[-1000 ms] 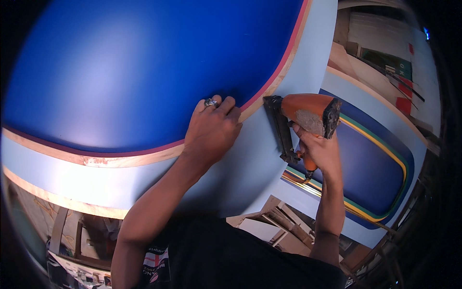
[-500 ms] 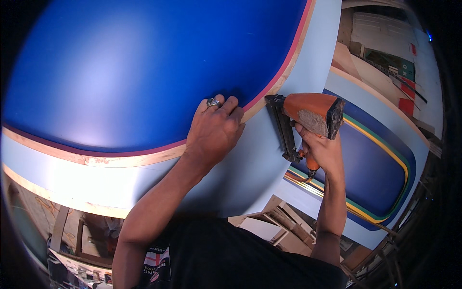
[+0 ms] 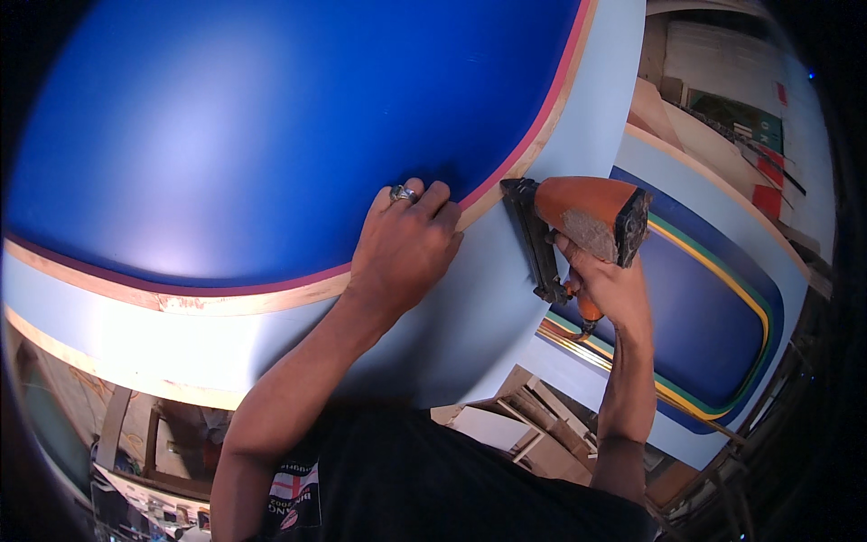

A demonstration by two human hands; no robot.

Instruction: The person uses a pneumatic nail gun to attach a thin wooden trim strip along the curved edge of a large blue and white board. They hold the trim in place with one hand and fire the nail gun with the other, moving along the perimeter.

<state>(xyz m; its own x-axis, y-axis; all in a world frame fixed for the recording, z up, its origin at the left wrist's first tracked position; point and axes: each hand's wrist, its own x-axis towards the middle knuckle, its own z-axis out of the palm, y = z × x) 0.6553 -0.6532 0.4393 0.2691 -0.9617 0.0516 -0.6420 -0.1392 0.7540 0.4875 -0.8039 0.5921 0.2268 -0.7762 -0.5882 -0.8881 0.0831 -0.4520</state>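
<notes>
My left hand (image 3: 408, 237), wearing a metal ring, is closed over the edge of a large glossy blue panel (image 3: 226, 144). Its curled fingers grip the pale wooden strip (image 3: 484, 204) and the red trim (image 3: 546, 104) inside it, both of which follow the panel's curve. My right hand (image 3: 616, 291) is wrapped around the handle of an orange and black nail gun (image 3: 589, 200). The tool's black nose meets the wooden strip just right of my left hand. A light blue board (image 3: 424, 316) extends outward from the strip.
To the right lies a second board with a dark blue panel (image 3: 695, 316), edged with yellow and green bands. Wood offcuts (image 3: 542, 411) are piled below, between the boards. Further boards and scraps (image 3: 686, 126) sit at the upper right. A wooden frame (image 3: 176, 452) stands at the lower left.
The nail gun and my right hand appear slightly further right and lower in the picture. My left hand keeps its place on the edge.
</notes>
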